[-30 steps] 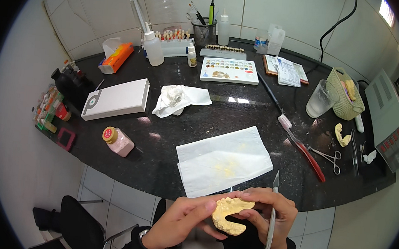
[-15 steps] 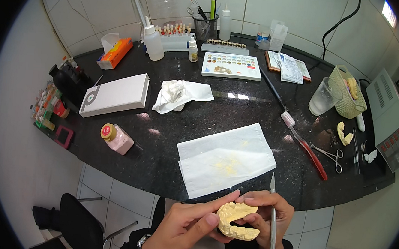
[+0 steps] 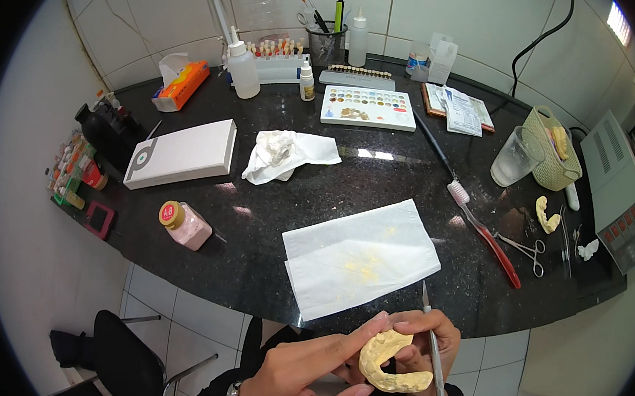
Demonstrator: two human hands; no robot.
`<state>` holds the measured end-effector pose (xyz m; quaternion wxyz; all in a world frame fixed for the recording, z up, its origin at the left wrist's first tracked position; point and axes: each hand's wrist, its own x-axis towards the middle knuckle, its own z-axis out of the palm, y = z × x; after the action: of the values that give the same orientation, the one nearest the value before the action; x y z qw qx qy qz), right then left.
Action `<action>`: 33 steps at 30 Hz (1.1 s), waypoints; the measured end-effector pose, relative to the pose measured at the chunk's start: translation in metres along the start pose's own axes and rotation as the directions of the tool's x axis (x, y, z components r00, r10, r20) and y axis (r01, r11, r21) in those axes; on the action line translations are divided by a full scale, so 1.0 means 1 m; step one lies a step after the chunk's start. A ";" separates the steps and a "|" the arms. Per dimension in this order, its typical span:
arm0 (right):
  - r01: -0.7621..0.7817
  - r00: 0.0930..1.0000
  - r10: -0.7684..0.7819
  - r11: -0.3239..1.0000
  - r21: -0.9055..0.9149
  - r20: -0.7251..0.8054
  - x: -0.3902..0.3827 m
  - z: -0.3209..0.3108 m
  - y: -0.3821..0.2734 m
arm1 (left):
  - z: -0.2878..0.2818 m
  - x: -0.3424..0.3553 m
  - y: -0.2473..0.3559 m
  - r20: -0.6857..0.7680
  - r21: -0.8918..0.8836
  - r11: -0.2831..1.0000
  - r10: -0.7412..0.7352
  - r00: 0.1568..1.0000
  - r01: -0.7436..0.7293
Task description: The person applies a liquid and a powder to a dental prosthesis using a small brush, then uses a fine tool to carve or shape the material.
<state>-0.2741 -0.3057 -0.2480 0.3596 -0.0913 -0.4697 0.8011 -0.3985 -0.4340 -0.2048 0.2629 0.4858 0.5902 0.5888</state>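
A pale yellow horseshoe-shaped dental cast point(image 3: 373, 360) is held up just off the table's near edge, its opening toward the right. My left hand point(image 3: 297, 377) grips it from the left, fingers along its upper side and thumb beneath. On the cast's other side is my right hand point(image 3: 437, 328), its fingertips touching the arch's upper end. A slim metal carving knife point(image 3: 436, 357) rests in that same hand, blade pointing up toward the table and away from the cast. Below the cast, some fingers are hidden. Just beyond lies a folded white paper sheet point(image 3: 358, 252) dusted with yellow shavings.
A red-handled brush point(image 3: 488, 236), scissor-like clamp point(image 3: 527, 251) and second cast point(image 3: 548, 215) lie to the right. A clear cup point(image 3: 515, 160) stands near a woven basket point(image 3: 562, 171). Leftward are a pink powder bottle point(image 3: 187, 226), white box point(image 3: 180, 155) and crumpled tissue point(image 3: 280, 151).
Both hands have shifted slightly right and down with the cast. The cast has turned a little, its lower arm now reaching farther right. The knife now tilts with its blade leaning left.
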 end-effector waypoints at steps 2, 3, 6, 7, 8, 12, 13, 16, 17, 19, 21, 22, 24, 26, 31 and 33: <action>0.003 1.000 -0.003 1.000 0.000 0.002 0.000 0.002 0.002 | 0.003 0.000 -0.002 -0.046 0.081 0.997 -0.002 0.999 0.005; 0.022 0.998 -0.025 0.998 -0.052 -0.057 0.000 0.006 0.004 | 0.005 0.000 -0.003 -0.071 0.127 0.992 -0.012 0.997 0.021; 0.111 0.982 -0.133 0.981 -0.159 -0.131 -0.002 0.012 0.008 | 0.012 0.002 -0.013 -0.149 0.283 0.959 0.007 0.989 0.036; 0.169 0.979 -0.183 0.974 -0.151 -0.091 -0.003 0.008 0.013 | 0.013 0.004 -0.018 -0.162 0.326 0.945 0.077 0.984 -0.021; 0.225 0.971 -0.234 0.964 -0.140 -0.052 -0.004 0.005 0.016 | 0.014 0.006 -0.021 -0.172 0.368 0.927 0.148 0.974 -0.076; 0.208 0.973 -0.219 0.970 -0.127 -0.080 -0.004 0.009 0.017 | 0.019 0.007 -0.026 -0.217 0.387 0.915 0.214 0.952 -0.117; 0.205 0.975 -0.216 0.965 -0.163 -0.056 -0.004 0.008 0.016 | 0.021 0.006 -0.029 -0.239 0.374 0.921 0.205 0.949 -0.105; 0.236 0.971 -0.233 0.872 -0.430 0.060 0.001 0.008 0.013 | 0.022 0.010 -0.023 -0.281 0.248 0.969 0.087 0.956 -0.015; 0.224 0.971 -0.237 0.861 -0.456 0.030 0.001 0.010 0.012 | 0.022 0.013 -0.020 -0.284 0.188 0.982 0.031 0.958 0.024; 0.268 0.960 -0.266 0.791 -0.550 0.085 0.001 0.009 0.012 | 0.023 0.016 -0.022 -0.306 0.147 0.989 0.015 0.952 0.032; 0.424 0.906 -0.288 0.617 -0.664 0.311 0.007 0.003 0.007 | 0.020 0.017 -0.023 -0.298 0.085 0.993 -0.053 0.953 0.082; 0.399 0.915 -0.347 0.689 -0.605 0.207 0.008 0.004 0.007 | 0.019 0.020 -0.025 -0.302 0.078 0.995 -0.029 0.953 0.055; 0.369 0.906 -0.424 0.809 -0.457 -0.018 0.009 0.012 0.010 | 0.014 0.016 -0.027 -0.184 -0.190 0.972 -0.172 0.968 0.137; 0.283 0.897 -0.410 0.818 -0.502 -0.163 0.018 0.015 0.011 | 0.010 0.019 -0.024 -0.101 -0.294 0.920 -0.300 0.948 0.260; 0.017 0.980 -0.069 0.964 -0.266 -0.187 0.014 -0.015 -0.014 | 0.001 0.026 -0.023 0.029 -0.351 0.837 -0.437 0.899 0.419; -0.045 0.977 -0.016 0.959 -0.281 -0.211 0.019 -0.012 -0.023 | -0.001 0.028 -0.025 0.071 -0.383 0.812 -0.449 0.891 0.440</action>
<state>-0.2705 -0.2784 -0.2319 0.3844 -0.2301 -0.5385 0.7137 -0.4171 -0.4055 -0.2214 0.4773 0.2658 0.5615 0.6216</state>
